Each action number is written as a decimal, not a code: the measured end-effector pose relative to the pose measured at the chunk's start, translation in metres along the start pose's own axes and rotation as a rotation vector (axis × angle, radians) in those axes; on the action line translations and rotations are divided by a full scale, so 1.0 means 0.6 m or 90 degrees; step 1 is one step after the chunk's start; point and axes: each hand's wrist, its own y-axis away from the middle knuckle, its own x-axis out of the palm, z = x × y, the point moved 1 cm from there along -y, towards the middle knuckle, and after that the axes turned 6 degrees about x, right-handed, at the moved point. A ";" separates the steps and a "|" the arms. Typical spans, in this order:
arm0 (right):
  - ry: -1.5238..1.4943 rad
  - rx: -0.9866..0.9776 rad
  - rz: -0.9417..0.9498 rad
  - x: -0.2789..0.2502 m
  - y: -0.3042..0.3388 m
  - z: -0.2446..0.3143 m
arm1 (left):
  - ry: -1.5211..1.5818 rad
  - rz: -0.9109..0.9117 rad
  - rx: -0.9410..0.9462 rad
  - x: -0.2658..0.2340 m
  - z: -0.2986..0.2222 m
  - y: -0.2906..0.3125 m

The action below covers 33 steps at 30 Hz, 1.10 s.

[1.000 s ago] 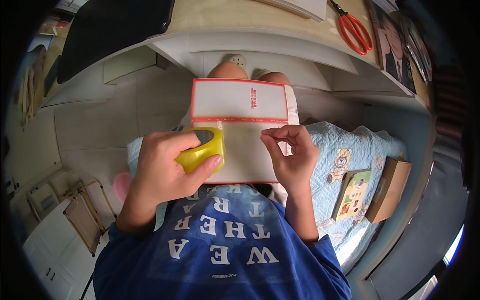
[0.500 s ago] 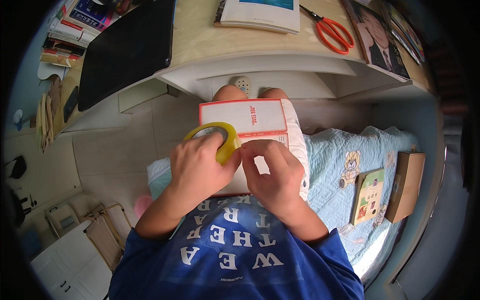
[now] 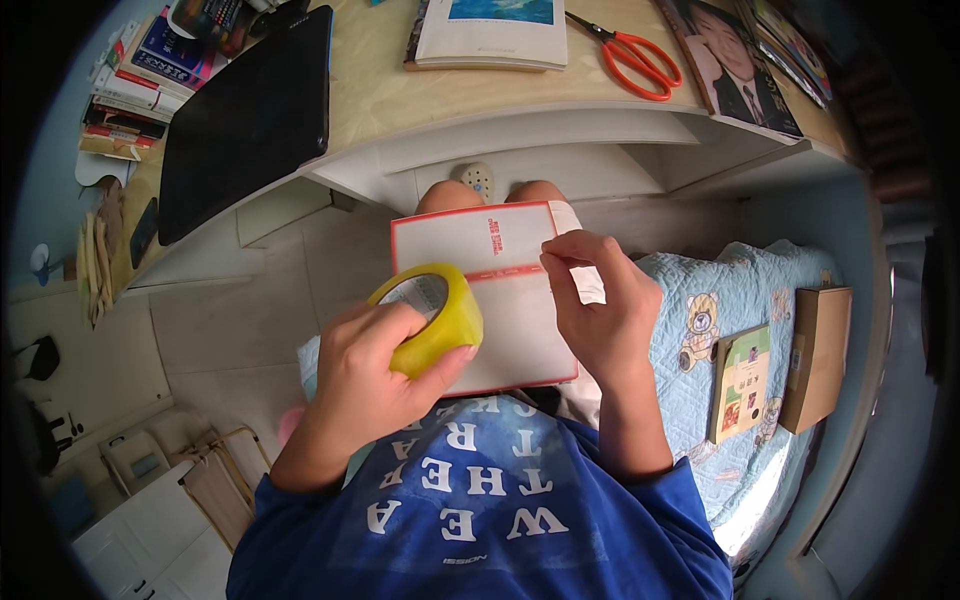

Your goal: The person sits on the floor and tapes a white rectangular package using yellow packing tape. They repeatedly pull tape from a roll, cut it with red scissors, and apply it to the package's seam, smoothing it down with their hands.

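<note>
My left hand (image 3: 365, 365) is closed around a roll of yellowish packing tape (image 3: 462, 318), with fingers inside its core and the thumb along its outer side. To its right, my right hand (image 3: 610, 300) pinches the tape's end between thumb and fingertips, above the right edge of a book. The strip between the hands is see-through and hard to make out. Across my lap lies the book (image 3: 520, 335), with a white cover and red borders; it is spread open with its cover upward. The roll and left hand hide its left part.
Ahead on the desk (image 3: 480, 95) are a black laptop (image 3: 250, 120), a white book (image 3: 490, 40), orange-handled scissors (image 3: 642, 65) and a magazine (image 3: 735, 65). A bed with a blue quilt (image 3: 670, 290) stands at right, bearing a book (image 3: 740, 385) and a cardboard box (image 3: 815, 360).
My right hand has moved away from the roll to the right, its fingers still pinched. The roll in my left hand has tilted and come slightly nearer to me.
</note>
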 end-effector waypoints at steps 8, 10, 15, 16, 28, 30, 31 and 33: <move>-0.028 -0.022 0.031 0.029 -0.012 0.006 | -0.145 0.025 0.047 -0.052 -0.041 -0.008; 0.039 -0.031 0.031 0.016 -0.032 0.015 | -0.191 0.030 0.066 -0.067 -0.051 -0.014; 0.088 -0.051 -0.122 -0.042 -0.120 -0.042 | -0.288 0.066 0.117 -0.116 -0.073 -0.025; 0.153 -0.069 -0.160 -0.053 -0.151 -0.059 | -0.307 0.071 0.127 -0.124 -0.078 -0.027; 0.548 0.041 0.076 -0.046 -0.337 -0.187 | -0.436 0.080 0.151 -0.171 -0.110 -0.036; 0.544 0.044 0.082 -0.040 -0.350 -0.190 | -0.451 0.051 0.161 -0.169 -0.108 -0.040; 0.544 0.050 0.089 -0.038 -0.351 -0.194 | -0.455 0.042 0.166 -0.166 -0.105 -0.041; 0.500 0.058 0.103 -0.046 -0.362 -0.201 | -0.439 0.014 0.181 -0.160 -0.092 -0.051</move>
